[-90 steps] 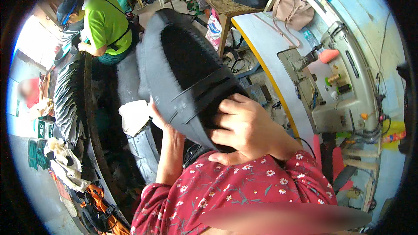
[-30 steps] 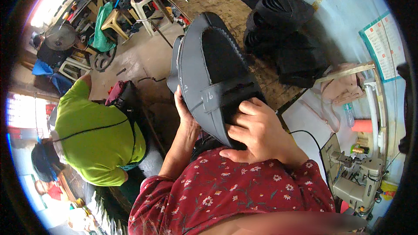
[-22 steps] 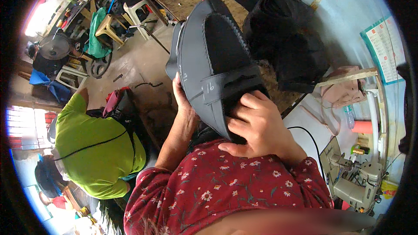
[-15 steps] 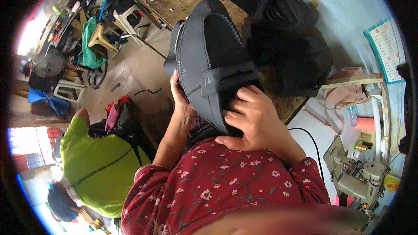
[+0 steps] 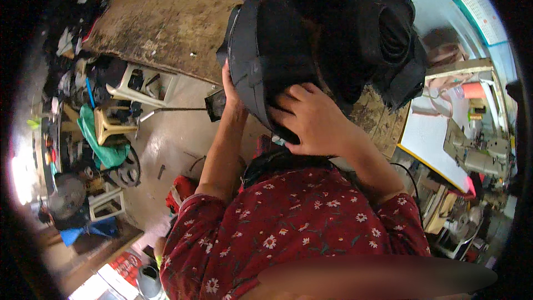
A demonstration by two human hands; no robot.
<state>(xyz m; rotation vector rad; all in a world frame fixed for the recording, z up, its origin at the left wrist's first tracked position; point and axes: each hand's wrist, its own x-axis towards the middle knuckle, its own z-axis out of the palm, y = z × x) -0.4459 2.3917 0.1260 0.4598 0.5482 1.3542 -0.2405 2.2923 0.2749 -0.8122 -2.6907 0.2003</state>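
Between my hands is a black sewn bag piece (image 5: 248, 64), with curved panels, seams and faint chalk-like marks. It is raised in front of my body and partly overlaps the table edge. My left hand (image 5: 232, 93) grips its left side, most of the fingers hidden behind it. At the lower right my right hand (image 5: 311, 115) is curled over the piece's edge, thumb toward me and fingers bent onto the dark material.
A worn wooden table (image 5: 172, 30) spans the far side, with a heap of black material (image 5: 391, 39) at its right. White and beige plastic stools (image 5: 114, 125) stand at left. Sewing machines (image 5: 483, 158) are at right, by a white tabletop (image 5: 430, 136).
My view has swung left and around, bringing more of the table in. The bag piece stays in both hands, now more upright and darker. The person in green has nearly left the view.
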